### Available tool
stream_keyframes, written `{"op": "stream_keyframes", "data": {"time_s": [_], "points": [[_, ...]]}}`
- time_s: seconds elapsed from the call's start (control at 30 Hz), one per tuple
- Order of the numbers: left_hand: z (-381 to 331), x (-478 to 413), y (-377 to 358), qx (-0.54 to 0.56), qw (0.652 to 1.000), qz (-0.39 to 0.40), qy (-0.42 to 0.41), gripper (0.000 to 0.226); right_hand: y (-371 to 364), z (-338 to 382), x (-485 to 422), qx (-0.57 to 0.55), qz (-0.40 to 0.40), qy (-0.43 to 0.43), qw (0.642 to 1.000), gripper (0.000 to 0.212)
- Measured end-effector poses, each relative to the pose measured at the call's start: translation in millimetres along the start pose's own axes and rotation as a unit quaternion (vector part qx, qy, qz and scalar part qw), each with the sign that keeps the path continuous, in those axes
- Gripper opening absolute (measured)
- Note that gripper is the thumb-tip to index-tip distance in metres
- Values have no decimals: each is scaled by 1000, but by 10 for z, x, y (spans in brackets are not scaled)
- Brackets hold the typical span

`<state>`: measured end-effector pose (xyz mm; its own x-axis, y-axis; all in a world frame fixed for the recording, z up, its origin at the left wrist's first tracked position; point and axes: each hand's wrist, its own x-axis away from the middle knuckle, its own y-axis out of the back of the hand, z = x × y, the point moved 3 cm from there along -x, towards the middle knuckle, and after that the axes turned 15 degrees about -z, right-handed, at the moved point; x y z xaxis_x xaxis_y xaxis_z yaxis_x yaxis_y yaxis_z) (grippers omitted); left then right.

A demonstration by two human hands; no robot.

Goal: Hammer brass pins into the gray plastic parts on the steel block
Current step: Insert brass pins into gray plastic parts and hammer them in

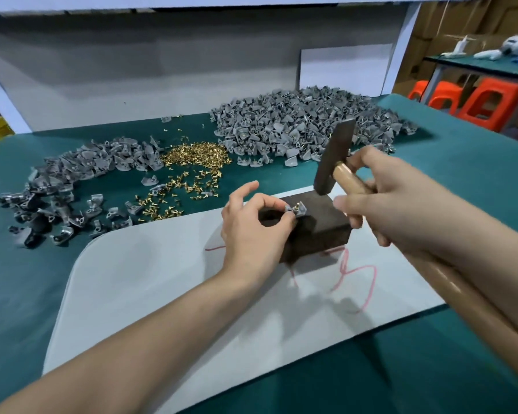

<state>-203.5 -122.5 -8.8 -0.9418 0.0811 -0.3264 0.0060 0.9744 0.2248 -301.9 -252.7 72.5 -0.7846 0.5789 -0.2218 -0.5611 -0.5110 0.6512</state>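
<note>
Glossy wooden handle (350, 180) — shiny brass pins (195, 158).

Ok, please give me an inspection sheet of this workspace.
Surface: green mat with a pale gray sheet on it.
Job's things: dark steel block on the sheet; small gray plastic part on top, brass pin standing in it.
Clutter: two heaps of gray plastic parts, loose brass pins between them.
Grips: left hand pinches the part; right hand holds the wooden-handled hammer raised near the block.
Cables: nothing seen; red curly line on sheet, unclear what.
Surroundings: orange plastic stools at far right.
</note>
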Motion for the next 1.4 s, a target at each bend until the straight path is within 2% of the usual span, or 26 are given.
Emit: {"op": "stream_keyframes", "data": {"time_s": [0.03, 0.13, 0.33, 0.5, 0.63, 0.77, 1.2, 1.4], "points": [[2, 4, 2, -2, 1000, -1, -3, 24, 17, 62, 13, 2, 17, 5, 1000, 10], [11, 10, 17, -7, 1000, -2, -8, 23, 24, 192, 57, 21, 43, 17, 999, 21], [17, -12, 11, 1, 1000, 7, -4, 21, 9, 300, 106, 70, 4, 45, 997, 32], [31, -3, -8, 15, 1000, 6, -1, 23, 65, 350, 72, 86, -35, 65, 994, 26], [46, -1, -16, 9, 1000, 10, -3, 23, 60, 343, 64, 129, -20, 73, 989, 28], [58, -18, -17, 12, 1000, 7, -6, 22, 66, 362, 35, 146, -40, 75, 986, 28], [49, -10, -9, 19, 1000, 9, -8, 21, -16, 380, -37, 177, 27, 32, 983, 35], [52, -4, 9, 16, 1000, 11, -10, 19, -62, 328, -52, 174, 31, 33, 984, 63]]}}
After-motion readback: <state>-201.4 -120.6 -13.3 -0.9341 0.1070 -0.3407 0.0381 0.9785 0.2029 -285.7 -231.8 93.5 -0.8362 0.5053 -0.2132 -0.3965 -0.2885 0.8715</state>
